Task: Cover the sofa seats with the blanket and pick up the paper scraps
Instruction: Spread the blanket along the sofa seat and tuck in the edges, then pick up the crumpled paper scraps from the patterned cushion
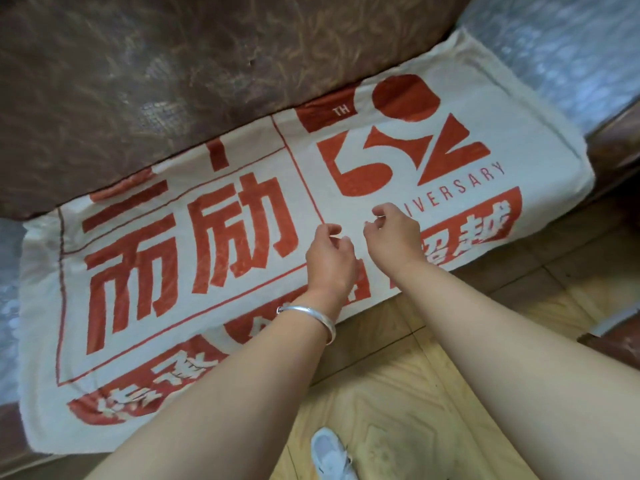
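Nearest me, a white shoe [330, 455] stands on the wooden floor [398, 393], so I judge I am leaning in from the front of the sofa. Both forearms reach forward, the left with a silver bracelet [311, 315] at the wrist. The left hand [330, 259] and right hand [393, 235] hover close together over the middle of the blanket [346, 202], fingers [329, 232] curled toward the thumbs as if pinching something small. Whether any paper scrap sits between them I cannot tell. The blanket lies spread flat across the seat, its front edge hanging over, so I judge the covering done and scrap-picking in hand. Behind it rises the brown sofa back [173, 81].
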